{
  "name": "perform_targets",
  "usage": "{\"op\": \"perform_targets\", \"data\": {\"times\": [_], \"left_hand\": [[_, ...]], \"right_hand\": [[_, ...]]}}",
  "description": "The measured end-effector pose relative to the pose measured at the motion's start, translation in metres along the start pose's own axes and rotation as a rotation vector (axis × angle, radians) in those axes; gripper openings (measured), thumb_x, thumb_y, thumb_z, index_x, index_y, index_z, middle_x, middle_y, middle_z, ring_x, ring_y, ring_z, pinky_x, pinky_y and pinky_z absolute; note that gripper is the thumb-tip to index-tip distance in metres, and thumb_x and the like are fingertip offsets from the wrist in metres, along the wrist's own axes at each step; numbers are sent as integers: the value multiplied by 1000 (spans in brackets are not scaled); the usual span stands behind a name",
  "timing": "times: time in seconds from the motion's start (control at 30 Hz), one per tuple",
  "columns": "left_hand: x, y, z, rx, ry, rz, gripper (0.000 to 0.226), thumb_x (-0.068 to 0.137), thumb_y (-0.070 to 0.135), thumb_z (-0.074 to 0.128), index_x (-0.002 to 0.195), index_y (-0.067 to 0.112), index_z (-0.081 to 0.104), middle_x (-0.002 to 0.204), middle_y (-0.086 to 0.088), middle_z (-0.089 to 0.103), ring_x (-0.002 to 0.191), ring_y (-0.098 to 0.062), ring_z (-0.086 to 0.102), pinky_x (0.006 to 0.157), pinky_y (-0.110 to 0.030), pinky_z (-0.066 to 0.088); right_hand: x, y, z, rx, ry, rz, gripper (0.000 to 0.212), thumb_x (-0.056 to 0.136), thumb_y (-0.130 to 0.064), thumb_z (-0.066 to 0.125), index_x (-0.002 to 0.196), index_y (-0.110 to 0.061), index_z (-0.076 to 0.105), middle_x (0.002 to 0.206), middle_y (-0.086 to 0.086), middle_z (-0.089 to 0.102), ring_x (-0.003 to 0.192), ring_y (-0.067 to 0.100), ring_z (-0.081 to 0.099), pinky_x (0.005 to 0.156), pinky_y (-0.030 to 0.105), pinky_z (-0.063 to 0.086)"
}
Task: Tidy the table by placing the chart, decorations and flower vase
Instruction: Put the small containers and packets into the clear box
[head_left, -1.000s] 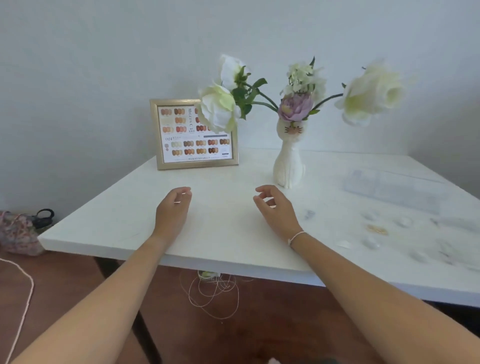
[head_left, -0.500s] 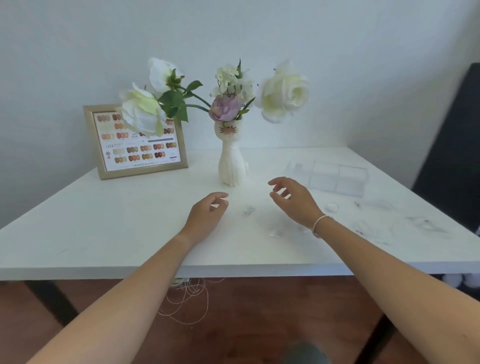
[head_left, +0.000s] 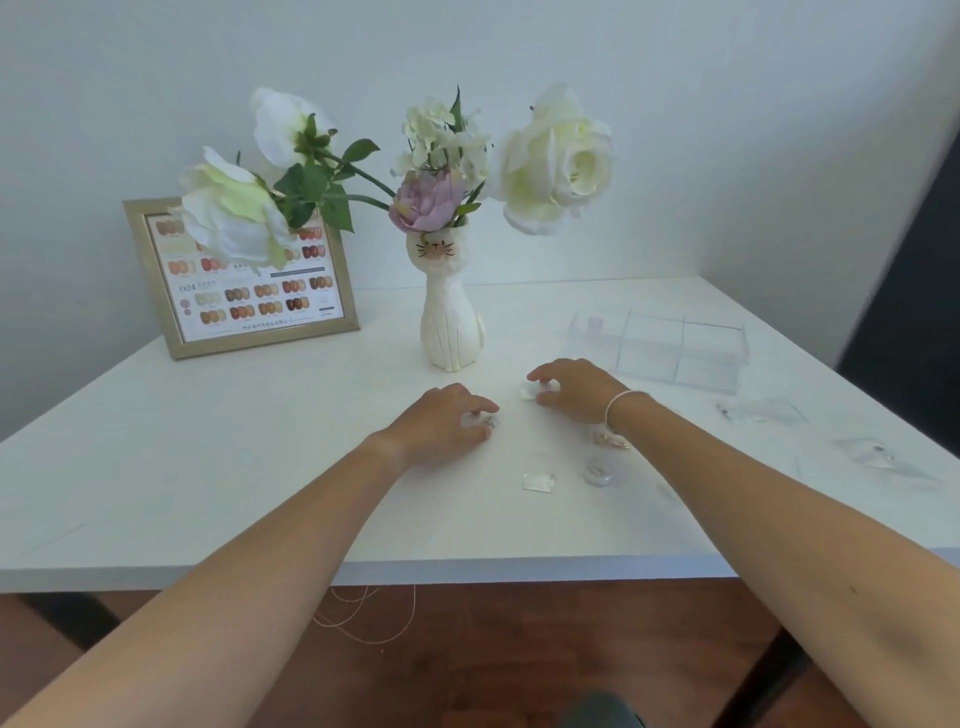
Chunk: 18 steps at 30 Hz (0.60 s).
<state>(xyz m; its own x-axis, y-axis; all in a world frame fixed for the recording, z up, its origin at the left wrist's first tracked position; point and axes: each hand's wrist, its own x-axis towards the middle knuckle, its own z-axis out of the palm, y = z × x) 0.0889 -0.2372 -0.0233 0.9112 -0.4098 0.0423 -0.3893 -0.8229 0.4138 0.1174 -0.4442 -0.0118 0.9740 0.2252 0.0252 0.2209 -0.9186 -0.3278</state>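
A gold-framed nail colour chart (head_left: 244, 291) leans against the wall at the table's back left. The white cat-shaped flower vase (head_left: 451, 322) stands upright in the middle, holding white and purple flowers. My left hand (head_left: 441, 421) rests on the table in front of the vase, fingertips closed on a small clear decoration (head_left: 480, 420). My right hand (head_left: 576, 387) lies a little to the right, fingers pinching a small white decoration (head_left: 530, 391). More small decorations lie near my right wrist: a packet (head_left: 538, 481), a round jar (head_left: 598, 472) and a gold piece (head_left: 613, 440).
A clear compartment box (head_left: 670, 348) sits on the white table (head_left: 208, 467) at the right. Transparent bags (head_left: 872, 452) lie near the right edge. Loose thread (head_left: 374, 613) hangs over the wooden floor below the front edge.
The view has swung right and closer. Both hands have moved forward and down onto the table, and each has closed its fingers on a small decoration.
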Motion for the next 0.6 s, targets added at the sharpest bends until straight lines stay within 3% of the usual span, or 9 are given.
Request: {"op": "perform_targets", "data": {"times": [0.2, 0.33, 0.53, 0.6], "left_hand": [[10, 2, -6, -8, -61, -20, 38, 90, 30, 53, 127, 24, 55, 113, 0, 49, 92, -13, 44, 83, -21, 31], [16, 4, -10, -5, -104, -29, 38, 88, 27, 56, 125, 20, 56, 102, 4, 51, 93, -11, 47, 81, -20, 33], [18, 2, -11, -220, -69, -46, 12, 82, 18, 61, 92, 25, 59, 77, 10, 59, 69, -5, 53, 70, -24, 43], [19, 3, -12, -312, -39, -42, 10, 82, 15, 61, 84, 24, 59, 74, 6, 59, 62, -6, 55, 65, -22, 46]], "right_hand": [[9, 3, -2, 79, -5, 18, 42, 88, -22, 56, 129, -22, 50, 123, 6, 54, 118, 25, 45, 96, 32, 35], [8, 6, -3, 152, 19, 1, 35, 86, -12, 56, 120, -17, 55, 98, 1, 54, 92, 17, 48, 79, 25, 35], [0, 16, -15, 289, 200, -72, 28, 86, -2, 44, 102, -12, 65, 92, 1, 59, 83, 17, 52, 73, 25, 40], [-2, 22, -30, 343, 244, -84, 28, 86, -1, 44, 101, -12, 65, 87, -1, 59, 79, 16, 51, 65, 21, 39]]}}
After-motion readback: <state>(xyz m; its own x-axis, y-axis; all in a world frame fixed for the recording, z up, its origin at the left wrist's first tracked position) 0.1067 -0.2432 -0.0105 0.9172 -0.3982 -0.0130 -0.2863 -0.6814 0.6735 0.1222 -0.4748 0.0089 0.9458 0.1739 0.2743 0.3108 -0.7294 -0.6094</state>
